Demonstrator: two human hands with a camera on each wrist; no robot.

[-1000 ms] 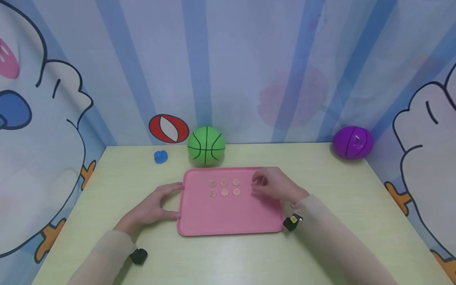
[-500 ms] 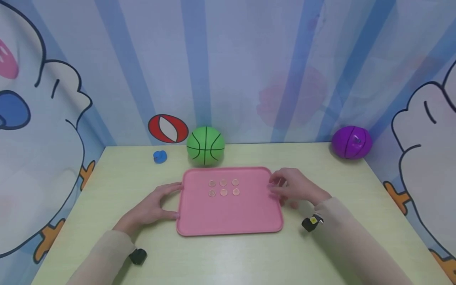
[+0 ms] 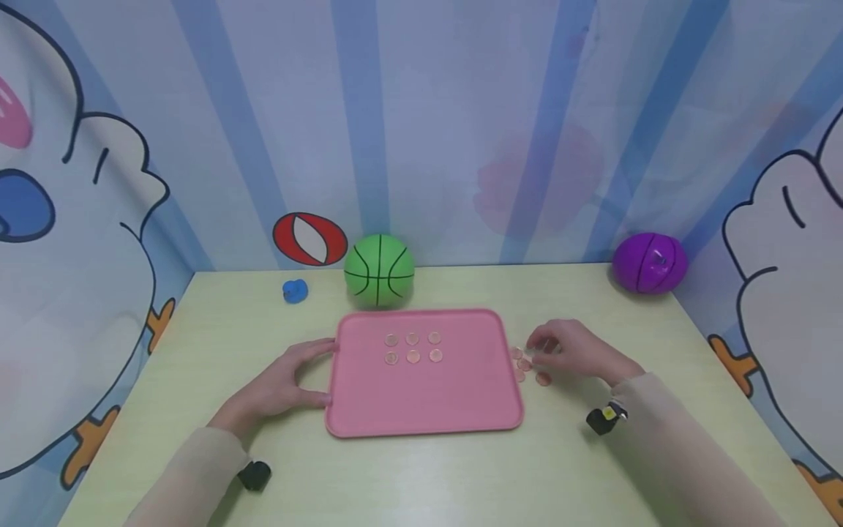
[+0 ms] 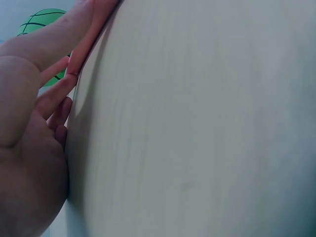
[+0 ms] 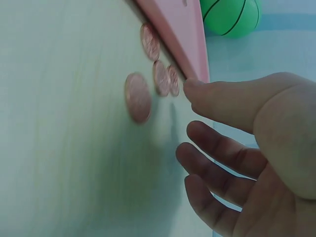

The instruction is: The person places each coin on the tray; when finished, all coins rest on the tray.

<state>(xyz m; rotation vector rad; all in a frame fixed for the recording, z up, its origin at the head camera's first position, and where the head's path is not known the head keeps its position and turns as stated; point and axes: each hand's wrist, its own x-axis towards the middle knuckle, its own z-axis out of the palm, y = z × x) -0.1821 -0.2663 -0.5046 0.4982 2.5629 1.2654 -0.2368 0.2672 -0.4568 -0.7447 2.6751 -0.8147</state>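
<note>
A pink tray (image 3: 421,402) lies on the table, bearing several small round coins (image 3: 413,356) in two rows on its upper middle. My left hand (image 3: 279,380) rests beside the tray's left edge, its thumb and fingertips touching the rim. My right hand (image 3: 579,353) hovers just right of the tray, fingers loosely bent. In the right wrist view, no coin shows between the thumb and fingers of that hand (image 5: 237,148). Several copper-coloured loose coins (image 5: 138,98) lie on the table between the tray's right edge and this hand.
Behind the tray sits a green ball (image 3: 379,271) with black lines. A small blue rubber duck (image 3: 295,291) stands left of it. At the back right corner is a purple ball (image 3: 650,263). A striped printed curtain (image 3: 435,146) rises behind the table (image 3: 421,483).
My right hand has moved right, from above the tray to the loose coins beside it, which now show more. The left hand, tray and coins on it have stayed in place.
</note>
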